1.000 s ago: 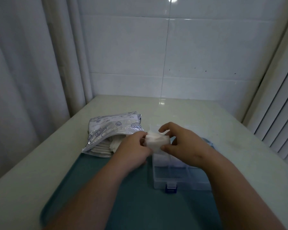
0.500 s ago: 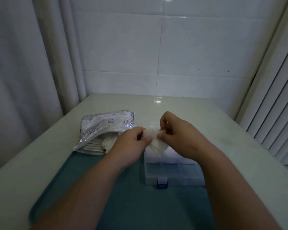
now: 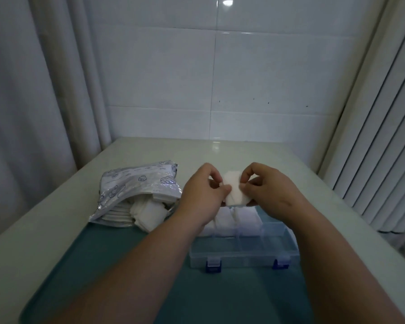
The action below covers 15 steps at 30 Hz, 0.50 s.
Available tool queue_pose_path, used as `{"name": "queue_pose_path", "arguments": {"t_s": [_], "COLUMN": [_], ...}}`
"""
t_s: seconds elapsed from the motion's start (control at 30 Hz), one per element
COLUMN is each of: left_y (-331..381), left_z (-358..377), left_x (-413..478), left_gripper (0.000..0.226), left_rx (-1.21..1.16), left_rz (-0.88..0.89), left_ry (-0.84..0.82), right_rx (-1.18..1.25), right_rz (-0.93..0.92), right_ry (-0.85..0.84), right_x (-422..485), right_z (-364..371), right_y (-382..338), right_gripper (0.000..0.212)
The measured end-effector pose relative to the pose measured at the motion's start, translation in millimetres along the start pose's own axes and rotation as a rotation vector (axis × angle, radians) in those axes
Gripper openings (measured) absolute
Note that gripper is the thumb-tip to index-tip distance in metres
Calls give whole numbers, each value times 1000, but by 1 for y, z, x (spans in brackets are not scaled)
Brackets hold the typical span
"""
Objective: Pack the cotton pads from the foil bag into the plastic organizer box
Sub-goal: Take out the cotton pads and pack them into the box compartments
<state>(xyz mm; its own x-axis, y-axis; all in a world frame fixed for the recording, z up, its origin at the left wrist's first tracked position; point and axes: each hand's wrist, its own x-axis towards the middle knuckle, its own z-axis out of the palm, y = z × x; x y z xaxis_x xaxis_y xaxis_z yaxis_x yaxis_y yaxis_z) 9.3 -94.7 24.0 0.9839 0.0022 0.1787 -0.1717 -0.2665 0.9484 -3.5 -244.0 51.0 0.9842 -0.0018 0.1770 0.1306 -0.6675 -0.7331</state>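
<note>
The cotton pad (image 3: 234,191) was in the air, just above the far row of the plastic organizer box (image 3: 243,260). We judged that the step was to square the pad before packing it. A light pinch and even edges would serve best, then a flat lowering into a free compartment. The pad sat between our two hands: the left hand (image 3: 201,197) pinched its left edge and the right hand (image 3: 269,190) its right edge. Left of the box, the foil bag (image 3: 138,183) lay open, with spare pads (image 3: 147,212) spilling from its mouth.
</note>
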Motion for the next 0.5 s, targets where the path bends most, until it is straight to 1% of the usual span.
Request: {"name": "queue_pose_path", "arguments": {"t_s": [0.1,0.27,0.5], "left_y": [3,5,10], "left_z": [19,45,70], "left_x": [0,4,6], "left_gripper": [13,14,15], "left_rx": [17,234,316], "left_rz": [2,52,-30], "left_ry": [-35,-41,-100], "right_rx": [-38,-104,-112], "right_rz": [40,112,167], "right_ry": [17,36,56], "right_x": [-2,-3,-4], "right_z": [-9,-21,-25], "right_y": [15,37,58], "right_gripper": [5,9,10]}}
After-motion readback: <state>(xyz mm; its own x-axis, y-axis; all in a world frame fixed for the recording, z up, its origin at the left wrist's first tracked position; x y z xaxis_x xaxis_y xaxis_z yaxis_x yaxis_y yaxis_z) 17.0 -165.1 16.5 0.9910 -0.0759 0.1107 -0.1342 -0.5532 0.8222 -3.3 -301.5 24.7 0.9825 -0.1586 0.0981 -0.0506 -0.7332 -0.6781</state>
